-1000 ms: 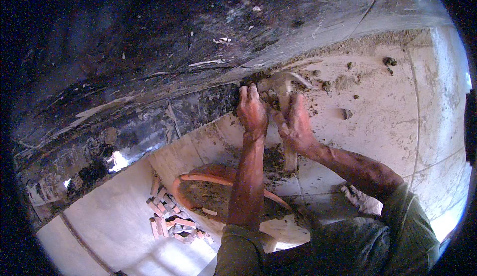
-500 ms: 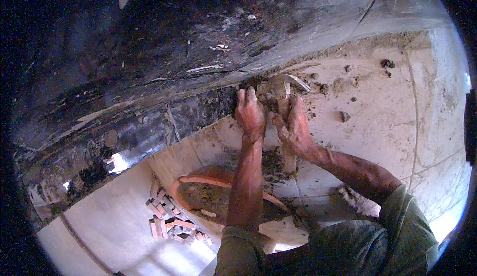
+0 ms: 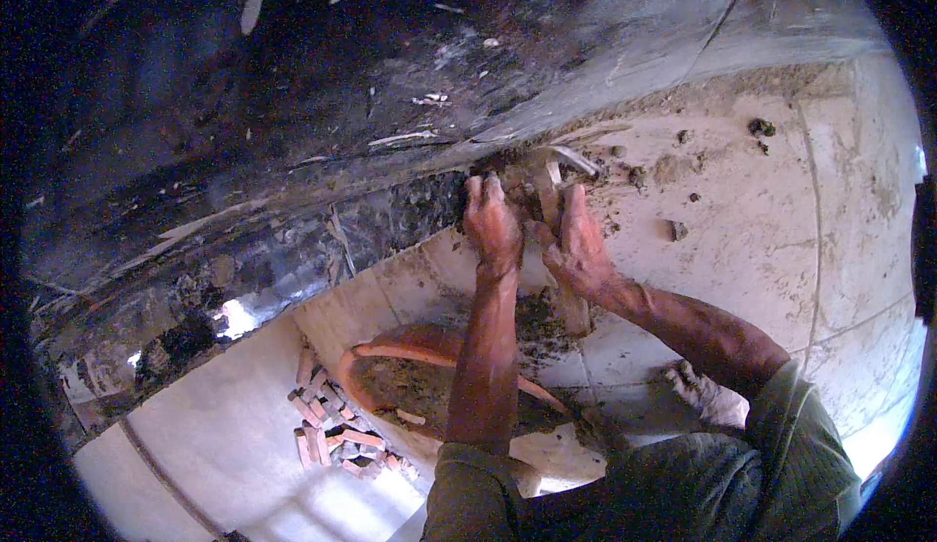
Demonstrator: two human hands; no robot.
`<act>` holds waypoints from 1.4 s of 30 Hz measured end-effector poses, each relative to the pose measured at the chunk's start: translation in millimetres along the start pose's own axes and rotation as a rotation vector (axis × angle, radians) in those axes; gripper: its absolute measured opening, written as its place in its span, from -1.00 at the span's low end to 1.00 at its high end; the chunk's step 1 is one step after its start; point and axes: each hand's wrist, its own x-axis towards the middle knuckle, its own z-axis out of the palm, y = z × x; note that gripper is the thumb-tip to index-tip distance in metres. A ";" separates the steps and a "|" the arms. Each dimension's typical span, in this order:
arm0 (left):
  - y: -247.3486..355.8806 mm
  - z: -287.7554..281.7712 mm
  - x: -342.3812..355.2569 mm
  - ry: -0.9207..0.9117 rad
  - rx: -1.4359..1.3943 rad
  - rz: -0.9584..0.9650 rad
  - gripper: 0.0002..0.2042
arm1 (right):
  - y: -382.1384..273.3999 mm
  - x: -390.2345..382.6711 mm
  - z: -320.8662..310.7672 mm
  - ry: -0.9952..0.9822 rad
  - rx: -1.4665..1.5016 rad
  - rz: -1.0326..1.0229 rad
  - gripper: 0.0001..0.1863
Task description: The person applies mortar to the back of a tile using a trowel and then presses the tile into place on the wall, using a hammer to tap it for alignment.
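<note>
My left hand (image 3: 494,222) is closed at the foot of the dark wall (image 3: 390,132). Its curled fingertips press into a dirty gap there, and whatever they hold is hidden. Just to its right, my right hand (image 3: 578,249) lies over the wooden handle of a hammer (image 3: 549,191), with the thumb on the left side and the fingers on the right. The hammer's curved, pale metal head lies close to the wall, and the handle's lower end shows below my palm. Loose soil (image 3: 537,322) is scattered around the handle.
An orange-rimmed pan (image 3: 363,352) with soil inside stands beneath my left forearm. Broken bricks (image 3: 337,440) are heaped on the lower floor to the left. Dark clods (image 3: 761,127) dot the pale slab (image 3: 732,230) at right. The blackened wall overhangs above my hands.
The hammer's head has shifted slightly left and its handle end slightly right. My right hand has moved a little left with it, while my left hand stays in place.
</note>
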 end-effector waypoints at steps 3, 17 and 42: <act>-3.0 -2.1 -1.0 0.020 -0.020 0.003 -0.84 | -4.6 1.2 -5.0 0.005 -0.018 -0.077 -0.15; -38.9 -45.8 -89.5 0.033 -0.334 -0.264 -0.84 | 20.9 -26.2 -13.9 0.235 -0.073 -0.143 -0.66; 10.5 10.1 -11.8 -0.007 -0.006 -0.233 -0.73 | -6.3 -28.1 -28.6 0.218 0.353 -0.034 -0.68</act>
